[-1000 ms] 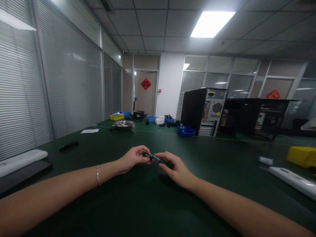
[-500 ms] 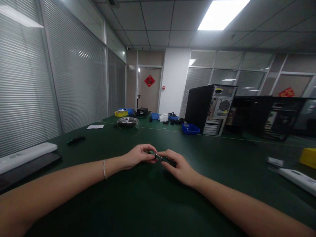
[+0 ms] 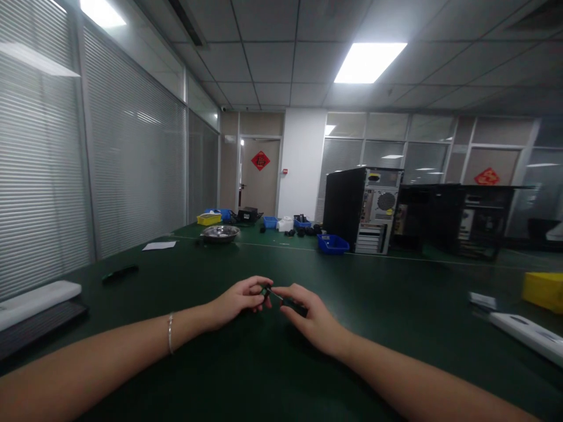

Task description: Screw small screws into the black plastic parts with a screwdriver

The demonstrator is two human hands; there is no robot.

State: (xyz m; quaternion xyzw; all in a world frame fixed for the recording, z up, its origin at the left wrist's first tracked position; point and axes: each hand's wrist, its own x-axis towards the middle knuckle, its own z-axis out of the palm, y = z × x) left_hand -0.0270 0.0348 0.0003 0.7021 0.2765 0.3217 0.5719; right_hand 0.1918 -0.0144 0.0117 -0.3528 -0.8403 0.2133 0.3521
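Note:
My left hand pinches a small dark part with some green on it between thumb and fingers; its exact kind is too small to tell. In my right hand is a screwdriver with a dark handle and a thin metal shaft. The shaft points left, and its tip meets or nearly meets the small part. Both hands are closed and held close together over the middle of the green table. My right palm and fingers hide part of the handle.
On the left lie a dark green-and-black tool, white paper and a long white device. Farther back stand a metal bowl, a blue tray and a computer tower. A yellow box and another white device are at right.
The camera view has tilted up a little, so everything sits lower in the picture. The small part appears turned in my left fingers, and the screwdriver stays in my right hand.

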